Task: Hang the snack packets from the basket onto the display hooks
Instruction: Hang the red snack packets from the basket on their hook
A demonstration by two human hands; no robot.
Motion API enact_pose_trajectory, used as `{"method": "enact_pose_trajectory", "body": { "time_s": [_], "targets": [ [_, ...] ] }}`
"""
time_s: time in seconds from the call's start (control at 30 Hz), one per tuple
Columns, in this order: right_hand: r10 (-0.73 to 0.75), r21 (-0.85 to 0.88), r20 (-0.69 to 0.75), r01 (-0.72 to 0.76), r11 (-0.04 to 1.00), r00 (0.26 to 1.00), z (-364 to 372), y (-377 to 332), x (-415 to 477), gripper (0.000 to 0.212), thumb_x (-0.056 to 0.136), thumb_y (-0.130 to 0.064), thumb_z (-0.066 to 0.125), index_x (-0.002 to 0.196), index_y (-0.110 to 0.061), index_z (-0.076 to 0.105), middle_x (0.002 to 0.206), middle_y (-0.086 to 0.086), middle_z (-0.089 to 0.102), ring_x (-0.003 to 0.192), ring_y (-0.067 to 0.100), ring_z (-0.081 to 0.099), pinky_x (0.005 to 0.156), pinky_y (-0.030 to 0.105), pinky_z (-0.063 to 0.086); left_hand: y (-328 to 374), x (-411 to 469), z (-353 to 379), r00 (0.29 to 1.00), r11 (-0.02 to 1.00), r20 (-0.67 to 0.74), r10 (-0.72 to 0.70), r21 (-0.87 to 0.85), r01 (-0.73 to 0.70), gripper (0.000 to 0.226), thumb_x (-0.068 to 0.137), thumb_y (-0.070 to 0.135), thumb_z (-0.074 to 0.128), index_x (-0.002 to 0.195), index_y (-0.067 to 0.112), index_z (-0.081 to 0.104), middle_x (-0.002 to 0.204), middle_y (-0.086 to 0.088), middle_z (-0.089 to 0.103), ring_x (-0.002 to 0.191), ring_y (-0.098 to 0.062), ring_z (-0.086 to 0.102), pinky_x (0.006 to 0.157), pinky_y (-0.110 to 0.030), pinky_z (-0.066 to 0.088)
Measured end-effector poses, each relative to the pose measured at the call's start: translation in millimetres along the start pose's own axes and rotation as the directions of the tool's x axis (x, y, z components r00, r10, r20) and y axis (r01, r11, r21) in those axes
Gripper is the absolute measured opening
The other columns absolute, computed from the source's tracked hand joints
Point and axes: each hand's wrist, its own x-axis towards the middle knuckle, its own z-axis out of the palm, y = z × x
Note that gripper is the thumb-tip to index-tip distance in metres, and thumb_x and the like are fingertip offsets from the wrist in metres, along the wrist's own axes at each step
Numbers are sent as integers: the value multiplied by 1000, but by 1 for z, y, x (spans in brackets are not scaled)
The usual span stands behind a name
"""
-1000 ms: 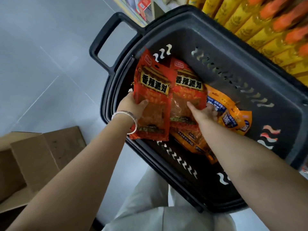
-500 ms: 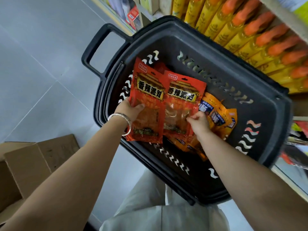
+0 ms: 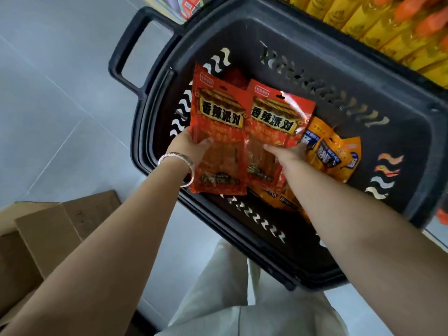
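The grey tiled floor [image 3: 48,93] fills the left side, and on it sits a big black basket [image 3: 315,44], its far rim pushed up against a shelf and its lower right corner cut off behind the person's forearm. At the lower left stand brown cardboard boxes [image 3: 48,234], only partly in view. Along the top right runs a row of yellow bottles [image 3: 388,25] with orange caps, blurred and cropped by the edge. Inside the basket two red snack packets are held upright side by side, their edges overlapping. The left red packet [image 3: 218,112] is gripped by the left hand [image 3: 189,146], thumb on the front and fingers out of sight behind it. The right red packet [image 3: 274,117] is held by the right hand [image 3: 288,152], thumb laid across the front, the other fingers hidden behind its edge. Orange packets [image 3: 339,151] lie in a heap on the basket floor just beside and beneath them, partly covered by the right arm; how many I cannot tell. A silver bracelet [image 3: 179,157] circles the left wrist.
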Motion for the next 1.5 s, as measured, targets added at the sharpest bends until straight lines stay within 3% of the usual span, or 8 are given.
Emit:
{"method": "enact_pose_trajectory", "body": {
  "time_s": [0.23, 0.47, 0.6, 0.8, 0.9, 1.13, 1.23, 1.5],
  "targets": [
    [-212, 300, 94, 176, 938, 973, -31, 7, -47, 61, 75, -41, 75, 127, -24, 48, 107, -15, 56, 106, 14, 52, 91, 33, 40, 15, -22, -7, 1000, 984, 10, 5, -176, -3, 19, 86, 37, 63, 99, 23, 58, 81, 12, 65, 71, -10, 64, 62, -26, 54],
    [-332, 353, -5, 313, 882, 943, -119, 22, -134, 15, 89, -35, 63, 102, -28, 59, 110, -4, 65, 109, 21, 58, 96, 35, 43, 49, -92, -16, 994, 972, 47, 97, -218, -85, 22, 84, 45, 58, 101, 32, 63, 87, 9, 68, 76, -9, 65, 58, -16, 48],
    [-291, 332, -196, 343, 879, 936, -173, 42, -176, 64, 95, -57, 36, 138, -12, 46, 143, 10, 45, 131, 27, 42, 99, 31, 30, 77, -141, -9, 984, 968, 25, 176, -188, -168, 63, 86, 66, 41, 121, 16, 58, 118, -7, 65, 110, -27, 59, 99, -36, 44],
    [-472, 267, -553, 683, 680, 686, -262, 101, -234, 25, 101, -31, 40, 93, -20, 60, 85, -7, 54, 87, 14, 45, 72, 17, 29, 132, -226, 24, 871, 871, 38, 489, -65, -486, 32, 94, 52, 39, 86, 28, 58, 77, 9, 57, 79, -19, 58, 68, -33, 42],
    [-422, 297, -667, 739, 604, 613, -318, 137, -251, 14, 100, -25, 44, 103, -17, 56, 94, -2, 58, 86, 10, 51, 74, 8, 35, 158, -273, 53, 735, 739, 82, 673, -94, -667, 21, 96, 39, 44, 77, 38, 52, 75, 18, 55, 70, 2, 51, 65, -26, 35],
    [-343, 226, -828, 825, 518, 443, -462, 227, -290, 29, 100, -26, 46, 73, -20, 56, 70, -11, 56, 64, -13, 50, 66, 10, 38, 220, -403, 145, 576, 577, 62, 815, -165, -800, 31, 96, 40, 44, 99, 16, 63, 78, 6, 57, 80, -20, 52, 65, -27, 27],
    [-359, 148, -860, 849, 508, 364, -522, 261, -305, 32, 99, -27, 46, 70, -17, 53, 63, -8, 52, 56, -5, 46, 58, 25, 35, 246, -456, 180, 547, 546, 57, 835, -199, -814, 49, 95, 47, 42, 119, 9, 60, 113, -15, 64, 110, -30, 55, 91, -30, 39],
    [-324, -64, -942, 893, 445, 94, -675, 305, -353, 19, 98, -22, 48, 80, -21, 53, 67, -12, 46, 59, -7, 45, 56, 10, 33, 319, -574, 236, 317, 287, -13, 948, -393, -874, 27, 94, 37, 50, 102, 17, 65, 99, -6, 66, 100, -24, 60, 90, -32, 44]
  ]
}}
